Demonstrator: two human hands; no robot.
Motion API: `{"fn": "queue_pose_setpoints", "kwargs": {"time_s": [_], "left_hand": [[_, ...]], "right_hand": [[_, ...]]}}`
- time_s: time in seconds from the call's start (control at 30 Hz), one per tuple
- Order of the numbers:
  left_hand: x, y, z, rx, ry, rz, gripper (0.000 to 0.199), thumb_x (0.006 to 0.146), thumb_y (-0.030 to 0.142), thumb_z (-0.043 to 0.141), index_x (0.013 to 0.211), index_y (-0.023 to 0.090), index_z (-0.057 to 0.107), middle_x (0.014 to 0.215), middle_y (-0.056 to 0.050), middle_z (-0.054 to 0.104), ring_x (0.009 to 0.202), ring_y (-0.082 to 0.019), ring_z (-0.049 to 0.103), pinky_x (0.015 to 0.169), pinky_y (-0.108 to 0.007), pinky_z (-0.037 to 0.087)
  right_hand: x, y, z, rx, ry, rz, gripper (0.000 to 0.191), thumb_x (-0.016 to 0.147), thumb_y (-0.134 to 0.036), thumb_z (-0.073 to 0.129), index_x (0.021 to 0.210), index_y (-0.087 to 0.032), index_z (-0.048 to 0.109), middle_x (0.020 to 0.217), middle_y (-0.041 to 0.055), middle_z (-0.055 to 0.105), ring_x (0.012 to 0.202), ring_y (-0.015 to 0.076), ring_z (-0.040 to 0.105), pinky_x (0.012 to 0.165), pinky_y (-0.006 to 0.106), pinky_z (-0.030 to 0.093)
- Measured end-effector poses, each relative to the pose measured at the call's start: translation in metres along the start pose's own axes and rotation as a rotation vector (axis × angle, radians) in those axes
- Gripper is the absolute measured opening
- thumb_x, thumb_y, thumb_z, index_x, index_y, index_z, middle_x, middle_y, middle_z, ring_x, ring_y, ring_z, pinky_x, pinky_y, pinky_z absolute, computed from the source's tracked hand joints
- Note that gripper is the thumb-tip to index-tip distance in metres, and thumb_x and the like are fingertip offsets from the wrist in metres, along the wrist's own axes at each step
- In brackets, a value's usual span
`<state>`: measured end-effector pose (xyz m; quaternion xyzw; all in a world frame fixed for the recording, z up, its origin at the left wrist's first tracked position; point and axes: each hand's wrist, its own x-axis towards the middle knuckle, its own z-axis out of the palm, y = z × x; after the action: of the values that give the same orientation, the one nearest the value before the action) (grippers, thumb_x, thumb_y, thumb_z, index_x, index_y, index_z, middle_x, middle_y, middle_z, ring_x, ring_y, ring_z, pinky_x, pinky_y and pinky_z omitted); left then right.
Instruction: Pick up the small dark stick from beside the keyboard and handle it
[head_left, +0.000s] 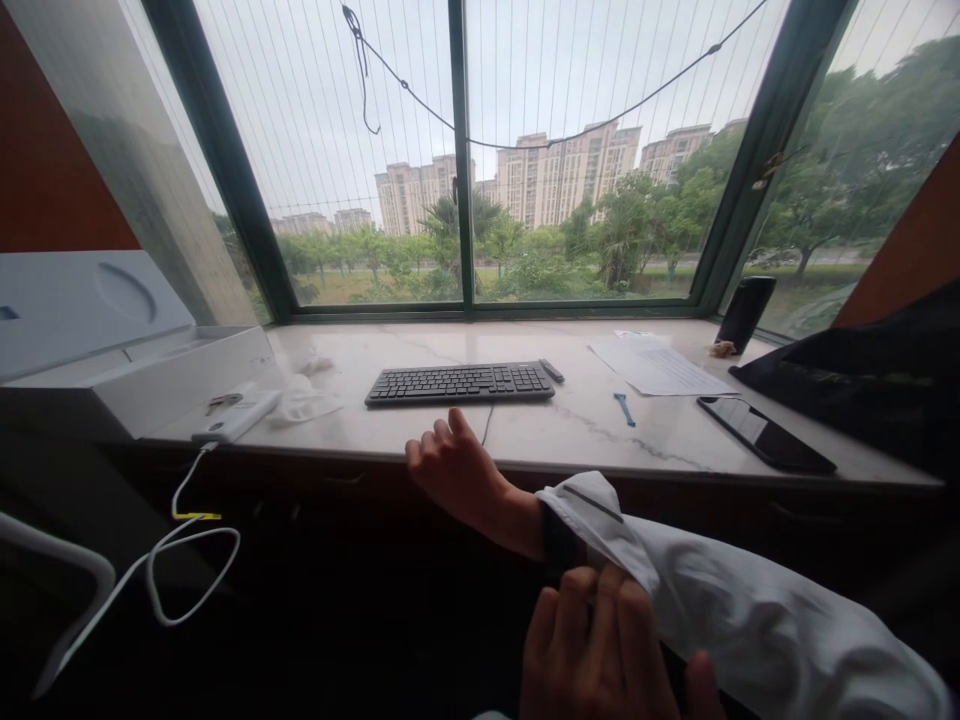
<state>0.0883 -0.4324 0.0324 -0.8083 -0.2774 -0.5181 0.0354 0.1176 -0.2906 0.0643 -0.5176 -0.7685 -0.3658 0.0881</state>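
My right hand [459, 470] is curled in a loose fist, thumb up, in front of a dark keyboard [461, 382]. Nothing shows in its fingers. A loose white sleeve [735, 570] covers that forearm, with a dark band [561, 540] at the wrist under the cuff [596, 505]. From the bottom of the view my left hand [596, 650] reaches up to the sleeve, its bent fingers gripping the cuff's lower edge. Its fingertips are partly hidden by the cloth.
On the marble sill [420, 440] lie a phone [765, 433], a blue strip [625, 410], papers [660, 365] and crumpled white plastic [304, 400]. A black cylinder [746, 312] stands at right. Left are an open white box [172, 375], a power strip [238, 415] and a hanging cable [161, 545].
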Motion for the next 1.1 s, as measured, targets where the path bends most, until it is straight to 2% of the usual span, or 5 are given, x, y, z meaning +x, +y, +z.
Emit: {"fn": "queue_pose_setpoints", "kwargs": {"time_s": [0.23, 0.53, 0.7, 0.9, 1.1], "left_hand": [[0.005, -0.010, -0.007, -0.138, -0.074, -0.110, 0.024, 0.088, 0.034, 0.043, 0.093, 0.018, 0.060, 0.066, -0.004, 0.061, 0.060, -0.015, 0.060, 0.057, -0.024, 0.048], [0.027, -0.100, -0.028, -0.788, -0.376, -0.780, 0.038, 0.089, 0.045, 0.042, 0.096, 0.016, 0.065, 0.078, -0.006, 0.066, 0.071, -0.016, 0.061, 0.059, -0.022, 0.048], [0.008, -0.122, -0.018, -0.654, -0.317, -0.750, 0.034, 0.087, 0.044, 0.046, 0.103, 0.018, 0.063, 0.091, -0.007, 0.067, 0.080, -0.019, 0.063, 0.072, -0.027, 0.051], [0.001, -0.141, -0.010, -0.490, -0.255, -0.764, 0.036, 0.087, 0.047, 0.043, 0.101, 0.020, 0.061, 0.086, -0.006, 0.068, 0.069, -0.018, 0.063, 0.067, -0.030, 0.052], [0.036, -0.184, -0.004, -0.319, -0.207, -0.671, 0.033, 0.087, 0.044, 0.042, 0.101, 0.022, 0.062, 0.082, -0.003, 0.068, 0.071, -0.018, 0.063, 0.070, -0.030, 0.049]], "right_hand": [[-0.007, -0.008, 0.006, -0.080, 0.025, -0.077, 0.023, 0.080, 0.000, 0.037, 0.071, -0.016, 0.052, 0.059, 0.0036, 0.053, 0.057, 0.0176, 0.045, 0.070, 0.036, 0.035], [-0.010, 0.015, 0.014, 0.197, -0.172, 0.082, 0.022, 0.087, -0.014, 0.042, 0.073, -0.018, 0.059, 0.068, 0.0052, 0.065, 0.068, 0.0188, 0.056, 0.079, 0.041, 0.031], [-0.024, 0.036, 0.019, 0.357, -0.265, 0.227, 0.027, 0.091, -0.033, 0.042, 0.078, -0.020, 0.062, 0.074, 0.0040, 0.069, 0.070, 0.0169, 0.061, 0.078, 0.037, 0.030], [-0.047, 0.101, 0.041, 0.269, -0.334, 0.588, 0.033, 0.090, -0.040, 0.040, 0.084, -0.025, 0.067, 0.071, 0.0041, 0.068, 0.071, 0.0191, 0.062, 0.076, 0.034, 0.034], [-0.064, 0.195, 0.078, 0.157, -0.462, 0.926, 0.035, 0.083, -0.053, 0.045, 0.090, -0.028, 0.069, 0.089, 0.0071, 0.069, 0.085, 0.0258, 0.062, 0.075, 0.038, 0.039]]}}
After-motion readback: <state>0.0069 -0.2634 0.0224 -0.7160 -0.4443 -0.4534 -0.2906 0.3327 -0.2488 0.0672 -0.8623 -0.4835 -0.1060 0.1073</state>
